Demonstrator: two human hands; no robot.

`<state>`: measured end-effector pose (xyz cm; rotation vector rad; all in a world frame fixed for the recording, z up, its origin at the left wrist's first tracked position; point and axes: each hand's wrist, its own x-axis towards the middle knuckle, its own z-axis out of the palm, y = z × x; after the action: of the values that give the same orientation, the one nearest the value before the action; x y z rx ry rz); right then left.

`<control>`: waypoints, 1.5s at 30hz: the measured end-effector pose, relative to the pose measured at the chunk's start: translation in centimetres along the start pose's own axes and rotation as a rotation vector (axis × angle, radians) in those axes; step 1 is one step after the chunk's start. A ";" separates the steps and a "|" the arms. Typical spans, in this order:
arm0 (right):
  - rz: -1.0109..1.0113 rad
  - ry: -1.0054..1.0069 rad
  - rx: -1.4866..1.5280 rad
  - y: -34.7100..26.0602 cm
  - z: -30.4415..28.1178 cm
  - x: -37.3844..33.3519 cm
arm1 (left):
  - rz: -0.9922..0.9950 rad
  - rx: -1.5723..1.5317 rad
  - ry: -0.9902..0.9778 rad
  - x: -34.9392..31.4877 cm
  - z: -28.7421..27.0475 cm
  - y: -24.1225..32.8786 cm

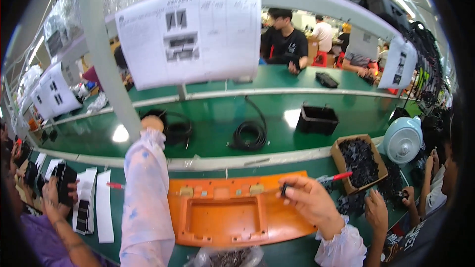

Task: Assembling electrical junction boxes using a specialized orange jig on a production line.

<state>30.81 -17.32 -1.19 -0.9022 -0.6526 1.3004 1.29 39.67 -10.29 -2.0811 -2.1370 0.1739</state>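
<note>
My left arm reaches far out over the green conveyor belt. The left hand (pixel 152 122) is partly behind the upright post, beside a black item (pixel 162 115) and a coiled black cable (pixel 178 131). Its fingers are hidden, so its hold cannot be made out. Between thumb and fingers, my right hand (pixel 312 201) pinches a small black plastic part (pixel 284 190). It is above the right side of an orange panel (pixel 287 217) with a rectangular recess, lying on the bench in front of me.
A cardboard box (pixel 378 168) of black parts stands right, near a light-blue fan (pixel 403 141). A clear bag (pixel 257 257) of dark pieces lies nearest me. Another cable coil (pixel 249 134) and a black box (pixel 318 119) sit on the belt. Co-workers flank me; a grey post (pixel 101 54) rises left.
</note>
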 end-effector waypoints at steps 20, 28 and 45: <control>-0.172 0.021 -0.116 -1.9 -1.2 -0.2 | 1.195 -0.394 0.541 -47.1 -16.0 -6.5; -0.180 -0.015 -0.212 -3.9 1.4 1.2 | 1.264 -0.371 0.440 -48.2 -14.4 -7.2; -0.043 -0.416 -0.926 3.0 10.6 12.9 | 1.271 -0.476 0.384 -47.9 -9.3 -6.6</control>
<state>22.67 -2.59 0.72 -1.3423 -1.6691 1.1379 -2.26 -8.56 -1.32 -3.0581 -0.4288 -0.5960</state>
